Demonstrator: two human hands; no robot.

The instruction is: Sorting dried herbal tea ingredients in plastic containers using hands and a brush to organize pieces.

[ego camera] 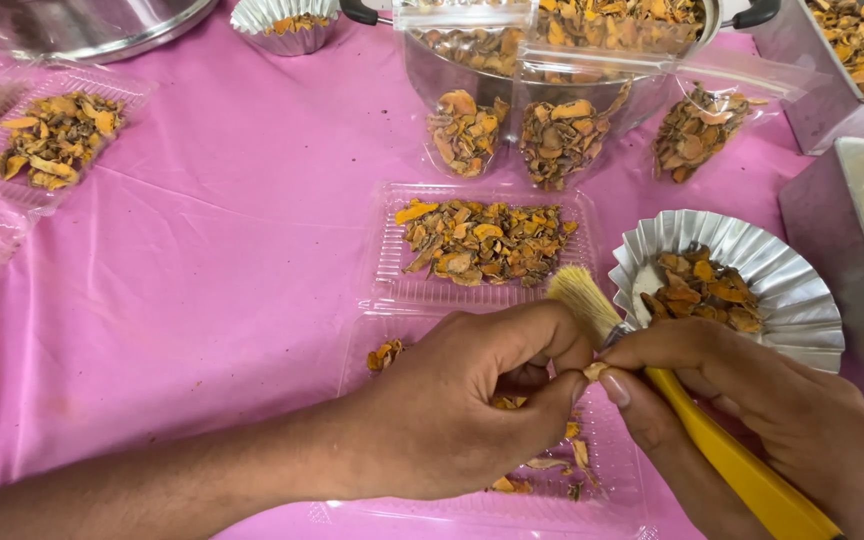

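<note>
Hands (592,385) pinch dried slice (595,371) | yellow brush (712,440) | clear tray (487,245)

Over a pink cloth (222,250), the left hand (462,400) and right hand (752,410) pinch one dried orange slice (595,371) — the right also gripping a yellow-handled brush (692,420) — beside a fluted foil dish (802,290).

Both arms are bare, with no sleeve, glove, ring, watch or bracelet showing: the left hand (472,400) and its long forearm fill the lower left of the frame, the right hand (752,400) the lower right, fingers (612,385) ending in short, plain, unpainted nails.
</note>
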